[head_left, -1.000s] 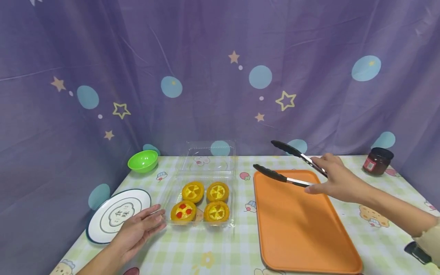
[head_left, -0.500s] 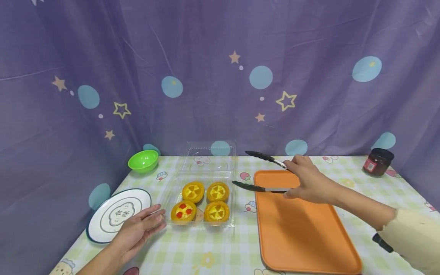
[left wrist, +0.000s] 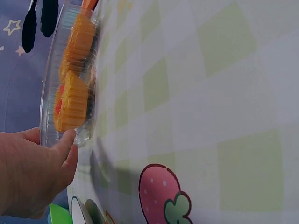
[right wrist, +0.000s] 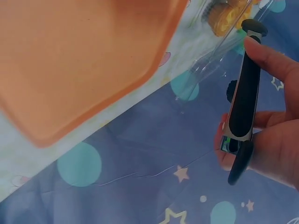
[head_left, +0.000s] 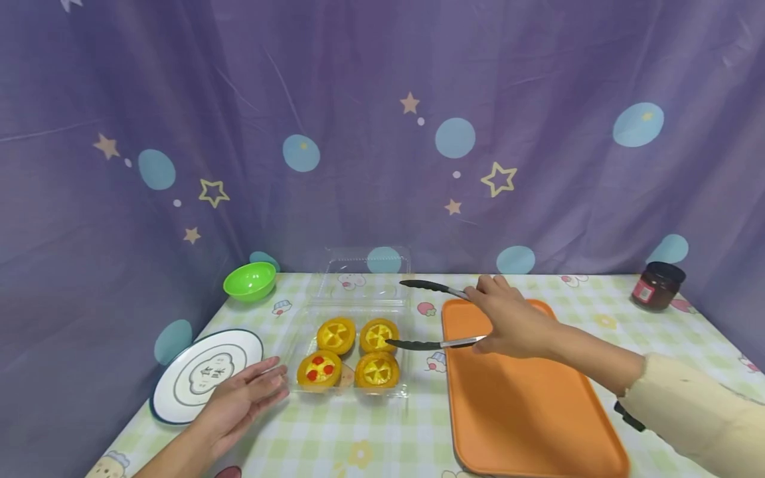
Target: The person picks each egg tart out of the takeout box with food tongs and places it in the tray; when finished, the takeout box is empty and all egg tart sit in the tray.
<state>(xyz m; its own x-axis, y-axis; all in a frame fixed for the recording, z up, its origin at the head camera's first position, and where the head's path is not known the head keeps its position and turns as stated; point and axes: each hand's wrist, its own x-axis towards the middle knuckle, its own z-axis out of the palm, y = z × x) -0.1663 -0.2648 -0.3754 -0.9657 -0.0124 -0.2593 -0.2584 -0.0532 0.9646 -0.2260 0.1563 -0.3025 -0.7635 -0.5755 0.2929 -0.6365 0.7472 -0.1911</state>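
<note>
My right hand (head_left: 512,318) grips black-tipped metal tongs (right wrist: 245,93), their arms spread apart. In the head view one tong tip overlaps the far right egg tart (head_left: 376,334); the other is over the raised lid. Several tarts sit in a clear plastic clamshell box (head_left: 408,372) whose lid stands up at the back. The near left tart (head_left: 319,369) has red pieces on top. My left hand (head_left: 245,398) is at the box's left side, fingers straight, fingertips right at its wall; the left wrist view has the same hand (left wrist: 37,168) beside the box.
An orange tray (head_left: 532,411) lies right of the box, under my right forearm. To the left are a white plate (head_left: 173,392) with a dark rim and a green bowl (head_left: 250,281). A dark jar (head_left: 657,287) stands at the back right. A purple curtain (head_left: 358,79) hangs behind the table.
My right hand has carried the spread tongs left from over the tray, and their lower tip has come over the box. The left hand has stayed in place.
</note>
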